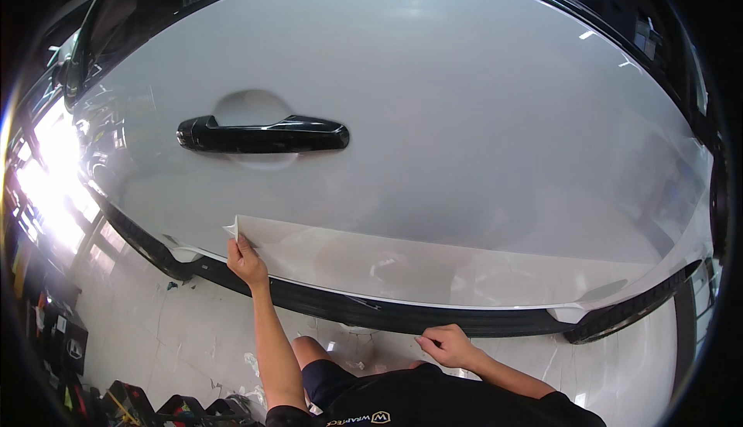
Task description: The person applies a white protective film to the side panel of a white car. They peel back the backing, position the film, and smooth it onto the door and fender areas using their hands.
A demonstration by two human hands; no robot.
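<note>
My left hand pinches the upper left corner of a thin, pale film. The film runs along the lower part of a silver-white car door, its straight top edge reaching far to the right. At the pinched corner the film stands off the panel in a small fold. My right hand hangs lower, in front of the dark sill, with its fingers curled closed. Whether anything is in those fingers I cannot make out. Above my left hand sits the black door handle.
The black sill trim curves under the door between two tyres. Scraps of film lie on the glossy tiled floor. Boxes and open tool bins stand at the lower left. Bright light comes from the left.
</note>
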